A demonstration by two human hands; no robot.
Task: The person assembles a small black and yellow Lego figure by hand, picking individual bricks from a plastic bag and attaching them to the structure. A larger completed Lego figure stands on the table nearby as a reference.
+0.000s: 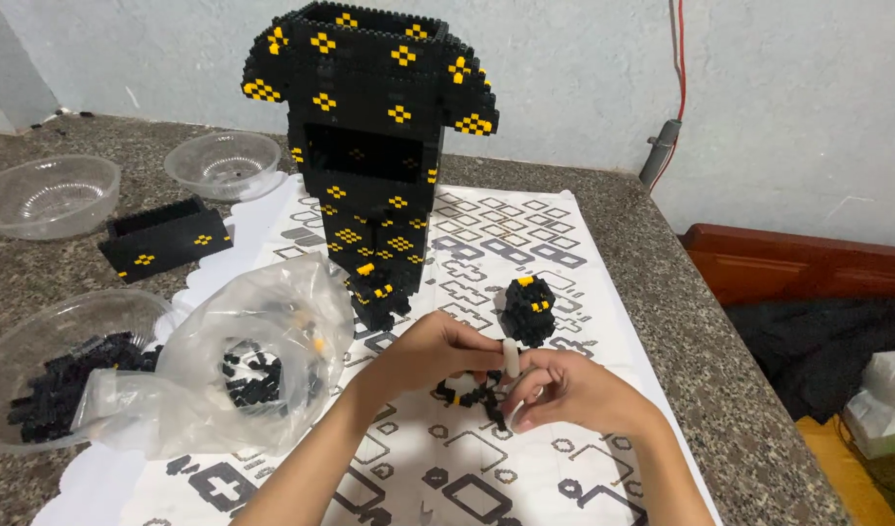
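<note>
Granite counter [662, 253]: brick tower [369, 146] beyond both hands

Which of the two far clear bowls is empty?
Both look empty: the left far bowl and the smaller bowl show only bare clear plastic, while the near bowl holds black bricks.

My speckled stone table [662, 253] carries a patterned white sheet [486, 244] at centre, three clear bowls [48, 195] on the left, and a black-and-yellow brick box [165, 239] far left.

Single head view, close, facing down across countertop [662, 253] toward wall.
</note>
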